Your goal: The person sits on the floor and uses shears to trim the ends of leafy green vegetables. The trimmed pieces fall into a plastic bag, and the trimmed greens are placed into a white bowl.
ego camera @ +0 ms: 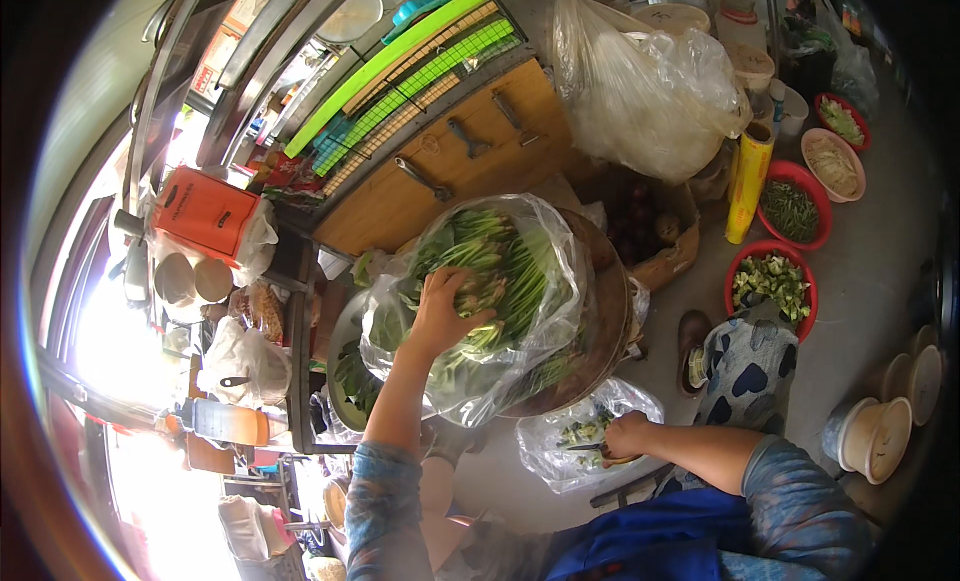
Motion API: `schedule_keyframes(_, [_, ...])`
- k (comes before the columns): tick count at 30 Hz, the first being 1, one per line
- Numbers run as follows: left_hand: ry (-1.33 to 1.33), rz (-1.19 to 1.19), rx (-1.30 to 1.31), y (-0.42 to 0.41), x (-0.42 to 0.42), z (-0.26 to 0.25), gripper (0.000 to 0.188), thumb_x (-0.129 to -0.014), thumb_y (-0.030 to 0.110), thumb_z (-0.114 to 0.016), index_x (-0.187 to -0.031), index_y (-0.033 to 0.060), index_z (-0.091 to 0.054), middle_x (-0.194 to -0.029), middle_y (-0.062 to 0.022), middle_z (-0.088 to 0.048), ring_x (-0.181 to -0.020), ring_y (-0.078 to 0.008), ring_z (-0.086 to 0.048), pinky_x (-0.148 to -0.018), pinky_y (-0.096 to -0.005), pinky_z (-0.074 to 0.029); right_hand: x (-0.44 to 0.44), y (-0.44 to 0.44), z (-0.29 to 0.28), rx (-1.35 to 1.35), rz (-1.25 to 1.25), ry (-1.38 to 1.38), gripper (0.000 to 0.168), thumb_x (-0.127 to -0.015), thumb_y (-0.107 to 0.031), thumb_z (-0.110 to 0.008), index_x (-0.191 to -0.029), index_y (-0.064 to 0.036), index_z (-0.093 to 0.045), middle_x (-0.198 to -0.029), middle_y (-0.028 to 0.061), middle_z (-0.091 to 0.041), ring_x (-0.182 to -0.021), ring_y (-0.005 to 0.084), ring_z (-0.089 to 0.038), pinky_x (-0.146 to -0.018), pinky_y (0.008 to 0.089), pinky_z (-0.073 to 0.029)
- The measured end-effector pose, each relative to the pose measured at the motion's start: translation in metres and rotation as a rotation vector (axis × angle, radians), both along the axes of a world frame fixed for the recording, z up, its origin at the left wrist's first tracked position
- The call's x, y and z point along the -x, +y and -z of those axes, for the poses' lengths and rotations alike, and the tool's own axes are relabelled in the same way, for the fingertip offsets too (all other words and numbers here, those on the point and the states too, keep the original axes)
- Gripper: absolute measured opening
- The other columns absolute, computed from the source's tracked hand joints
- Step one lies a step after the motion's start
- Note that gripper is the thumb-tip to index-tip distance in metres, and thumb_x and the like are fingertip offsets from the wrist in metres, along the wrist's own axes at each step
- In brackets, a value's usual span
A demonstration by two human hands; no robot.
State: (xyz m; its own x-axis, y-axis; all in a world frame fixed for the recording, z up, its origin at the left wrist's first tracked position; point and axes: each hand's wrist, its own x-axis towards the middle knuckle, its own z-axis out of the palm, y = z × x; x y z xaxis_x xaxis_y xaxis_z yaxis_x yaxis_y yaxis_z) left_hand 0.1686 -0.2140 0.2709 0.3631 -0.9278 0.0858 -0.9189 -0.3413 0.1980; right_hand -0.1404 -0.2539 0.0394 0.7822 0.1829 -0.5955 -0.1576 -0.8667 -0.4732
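Note:
Long green leafy stalks point(517, 273) lie bunched in a large clear plastic bag point(559, 296) on a round brown board point(611, 311). My left hand point(444, 311) reaches over the bag's left side with thumb and fingers spread, on or just above the stalks; contact is hard to tell. Lower down, my right hand point(628, 435) is closed around a knife point(589, 447) with a dark blade. Beneath that blade, a second clear plastic bag point(547, 453) near the floor holds chopped green pieces point(585, 429).
Red basins of cut greens point(780, 281) and green pods or strips point(789, 209) stand on the floor at right. A cardboard box point(679, 262) of dark round vegetables sits behind the board. A metal pan point(349, 378) with leaves is at left, beside a crowded shelf. White tubs point(874, 438) stand lower right.

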Motion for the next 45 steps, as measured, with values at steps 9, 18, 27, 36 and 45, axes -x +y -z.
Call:
schedule_keyframes(9, [0.208, -0.115, 0.183, 0.025, -0.022, 0.005, 0.056, -0.076, 0.032, -0.083, -0.122, 0.0078, -0.064, -0.104, -0.0111, -0.069, -0.099, -0.0231, -0.064, -0.092, -0.0382, -0.046, 0.000, -0.002, -0.008, -0.009, -0.085, -0.038, 0.057, -0.084, -0.059, -0.058, -0.100, -0.007, -0.075, -0.107, 0.0138, -0.072, -0.101, 0.0320, -0.069, -0.084, 0.0448, -0.055])
schedule_keyframes(18, [0.049, -0.323, 0.992, 0.074, -0.019, -0.080, 0.019, -0.099, 0.015, -0.056, -0.107, -0.0004, -0.064, -0.100, -0.0072, -0.069, -0.095, -0.0156, -0.063, -0.085, -0.0303, -0.050, 0.002, 0.000, -0.004, -0.012, -0.018, -0.025, 0.054, -0.081, -0.058, -0.063, -0.100, -0.009, -0.075, -0.104, 0.0133, -0.073, -0.102, 0.0298, -0.069, -0.083, 0.0438, -0.055])
schedule_keyframes(27, [0.783, -0.394, 1.504, 0.181, 0.076, -0.096, 0.024, -0.095, 0.038, -0.052, -0.090, 0.0140, -0.051, -0.070, -0.0015, -0.044, -0.064, -0.0143, -0.042, -0.065, -0.0312, -0.041, -0.014, -0.008, -0.037, -0.037, 0.062, -0.150, 0.073, -0.082, -0.073, -0.054, -0.084, -0.002, -0.075, -0.085, 0.0190, -0.071, -0.087, 0.0378, -0.069, -0.079, 0.0449, -0.055])
schedule_keyframes(36, [1.370, -0.747, 0.736, 0.232, 0.174, 0.119, 0.016, -0.088, 0.014, -0.059, -0.098, 0.0017, -0.058, -0.072, -0.0063, -0.057, -0.064, -0.0162, -0.056, -0.058, -0.0297, -0.046, -0.009, -0.002, -0.048, -0.586, 0.142, -0.304, 0.053, -0.082, -0.056, -0.073, -0.090, -0.005, -0.058, -0.073, 0.0139, -0.061, -0.071, 0.0339, -0.062, -0.066, 0.0410, -0.047])
schedule_keyframes(45, [1.600, -0.500, 0.282, 0.214, 0.194, 0.170, 0.029, -0.086, 0.026, -0.057, -0.091, -0.0019, -0.064, -0.072, -0.0095, -0.063, -0.067, -0.0173, -0.059, -0.063, -0.0287, -0.047, -0.006, 0.006, -0.063, -0.611, 0.072, -0.169, 0.053, -0.086, -0.053, -0.071, -0.094, -0.005, -0.052, -0.078, 0.0162, -0.061, -0.076, 0.0361, -0.062, -0.068, 0.0428, -0.045])
